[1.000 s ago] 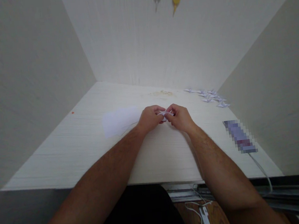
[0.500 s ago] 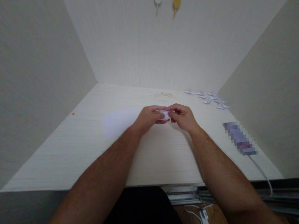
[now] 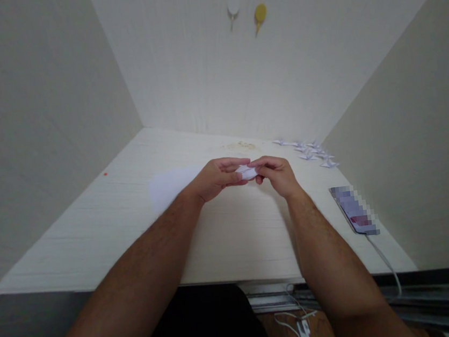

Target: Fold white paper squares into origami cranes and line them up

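A small folded piece of white paper (image 3: 246, 172) is held just above the pale wooden desk (image 3: 232, 232), near its middle. My left hand (image 3: 213, 178) pinches the paper's left side with thumb and fingers curled. From the right, my right hand (image 3: 276, 173) pinches its other end, fingers closed on it. Both hands meet at the paper, a little above the desk surface.
A flat white sheet (image 3: 169, 184) lies left of my hands. Several small folded paper pieces (image 3: 310, 151) sit at the back right corner. A phone (image 3: 354, 210) with a cable lies at the right edge. Two hooks (image 3: 245, 13) hang on the back wall.
Both hands have lifted the folded paper slightly off the desk and turned it; the view has shifted a little to the right.
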The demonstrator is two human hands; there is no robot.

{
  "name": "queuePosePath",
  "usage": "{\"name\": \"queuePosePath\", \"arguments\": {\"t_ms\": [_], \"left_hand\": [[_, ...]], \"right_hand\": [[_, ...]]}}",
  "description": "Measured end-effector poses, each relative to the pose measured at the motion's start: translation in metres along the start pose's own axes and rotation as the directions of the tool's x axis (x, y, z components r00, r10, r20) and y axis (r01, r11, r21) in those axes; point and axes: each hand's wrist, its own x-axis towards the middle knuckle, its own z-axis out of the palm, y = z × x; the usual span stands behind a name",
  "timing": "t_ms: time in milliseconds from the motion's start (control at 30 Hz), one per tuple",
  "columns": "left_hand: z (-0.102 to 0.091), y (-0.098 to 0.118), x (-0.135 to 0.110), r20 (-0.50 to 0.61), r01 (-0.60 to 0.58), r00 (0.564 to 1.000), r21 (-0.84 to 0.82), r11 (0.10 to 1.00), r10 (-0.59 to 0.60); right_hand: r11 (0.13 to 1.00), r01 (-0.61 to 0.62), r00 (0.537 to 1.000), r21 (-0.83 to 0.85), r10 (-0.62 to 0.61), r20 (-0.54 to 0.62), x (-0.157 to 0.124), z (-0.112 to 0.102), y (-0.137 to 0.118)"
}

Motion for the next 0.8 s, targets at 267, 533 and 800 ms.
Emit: {"name": "queuePosePath", "arguments": {"t_ms": [267,533,800], "left_hand": [[0.003,0.001,0.001,-0.114,-0.02,0.993,0.071,0.997,0.028],[0.005,-0.01,0.011,-0.389,-0.001,0.92,0.115,0.993,0.046],[0.009,-0.014,0.01,-0.367,-0.033,0.926,0.152,0.988,0.087]], "right_hand": [[0.987,0.075,0.995,-0.143,-0.084,-0.061,-0.001,0.005,-0.004],[0.886,0.183,0.973,-0.426,-0.224,-0.048,-0.001,0.009,0.011],[0.976,-0.043,0.976,-0.215,-0.005,-0.218,-0.002,0.018,0.009]]}}
